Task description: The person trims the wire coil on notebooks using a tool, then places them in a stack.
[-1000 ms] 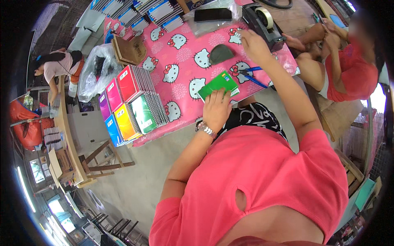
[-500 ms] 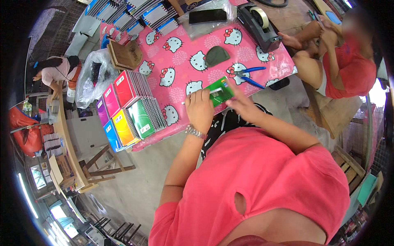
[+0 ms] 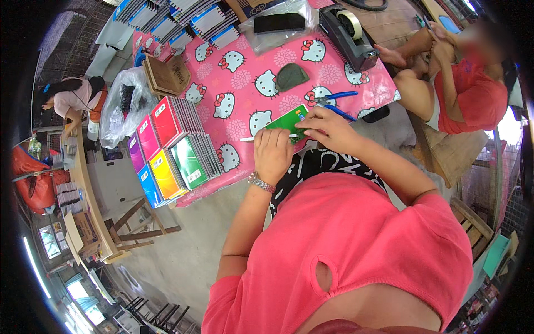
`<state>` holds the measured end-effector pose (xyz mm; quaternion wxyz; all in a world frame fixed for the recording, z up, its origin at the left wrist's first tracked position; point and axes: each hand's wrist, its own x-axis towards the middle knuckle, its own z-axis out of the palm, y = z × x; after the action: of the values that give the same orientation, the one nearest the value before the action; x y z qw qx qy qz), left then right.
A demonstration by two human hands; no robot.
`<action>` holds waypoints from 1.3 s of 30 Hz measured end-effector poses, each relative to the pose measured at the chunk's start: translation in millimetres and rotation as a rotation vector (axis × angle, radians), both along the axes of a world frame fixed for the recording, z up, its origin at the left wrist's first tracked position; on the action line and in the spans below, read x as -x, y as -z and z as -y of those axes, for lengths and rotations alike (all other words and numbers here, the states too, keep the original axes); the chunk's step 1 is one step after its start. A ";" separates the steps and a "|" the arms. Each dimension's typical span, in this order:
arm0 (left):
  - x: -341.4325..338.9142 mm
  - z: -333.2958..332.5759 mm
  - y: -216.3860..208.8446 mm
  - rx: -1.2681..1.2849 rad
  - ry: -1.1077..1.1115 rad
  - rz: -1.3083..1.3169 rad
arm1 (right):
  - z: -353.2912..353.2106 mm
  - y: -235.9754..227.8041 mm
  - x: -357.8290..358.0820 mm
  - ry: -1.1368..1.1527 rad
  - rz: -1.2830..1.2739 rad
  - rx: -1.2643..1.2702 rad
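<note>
From my remote seat, at far left I see a person (image 3: 71,97) bent over a long wooden bench (image 3: 89,195) in a crowded workroom with a bare concrete floor (image 3: 183,250). Next comes a crumpled clear plastic bag (image 3: 125,106), then the desk (image 3: 250,83), draped in a glossy pink cloth printed with white cartoon cats. Bright spiral notebooks (image 3: 172,147) stand packed on edge near its front edge, red, purple, yellow, blue and green, their wire bindings showing.

My left hand (image 3: 272,156), a metal watch on the wrist, presses flat on a green notebook (image 3: 288,123) lying at the desk's near edge; its grip is not clenched. My right hand (image 3: 328,127) pinches the same notebook's right side, along with what may be a thin white strip, though the view is too small to be sure. Just beyond lie blue-handled pliers (image 3: 334,103) and a dark rounded pouch (image 3: 292,77). Farther back sits a black tape dispenser (image 3: 347,33). At right, another person in red (image 3: 461,89) sits on a wooden seat.
</note>
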<state>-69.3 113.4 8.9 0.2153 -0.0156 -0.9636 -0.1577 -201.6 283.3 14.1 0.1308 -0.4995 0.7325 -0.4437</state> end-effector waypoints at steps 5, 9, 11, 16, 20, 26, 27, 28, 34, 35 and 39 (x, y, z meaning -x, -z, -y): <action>-4.3 -5.3 -3.1 0.012 -0.043 0.036 | 5.3 5.4 -7.9 0.096 -0.192 0.094; -7.0 -6.4 0.0 0.003 -0.054 0.044 | 6.7 9.6 -14.3 0.099 -0.079 0.086; -5.9 -6.7 0.5 -0.033 -0.049 0.001 | 6.5 10.3 -15.6 0.039 -0.172 0.119; -3.8 -10.3 0.9 -0.022 -0.077 -0.006 | 4.0 9.5 -14.0 -0.022 0.000 0.025; -6.1 -13.4 -0.4 0.033 -0.091 0.005 | 4.9 -5.1 -12.0 -0.049 0.086 -0.016; -5.3 -12.5 -3.9 0.035 -0.074 0.056 | 38.4 19.6 55.5 -0.041 -0.210 -0.039; -3.4 -12.3 -3.8 0.036 -0.072 0.056 | 50.9 27.0 81.1 0.020 -0.313 -0.051; -2.8 -11.2 -3.2 0.015 -0.064 0.036 | 62.2 30.6 98.4 0.075 -0.415 -0.061; -9.6 -3.7 -1.0 -0.007 -0.041 0.045 | 86.4 1.7 98.6 0.074 -0.233 -0.631; -10.1 -2.9 0.3 -0.017 -0.035 0.058 | 88.2 -0.7 98.3 0.081 -0.184 -0.693; -8.5 1.8 1.8 -0.094 -0.012 0.136 | 90.3 -0.5 117.1 -0.026 -0.498 -0.606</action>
<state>-60.7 111.5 7.0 0.1509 0.0111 -0.9675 -0.2024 -318.7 192.9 14.6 0.0965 -0.5398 0.8332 -0.0708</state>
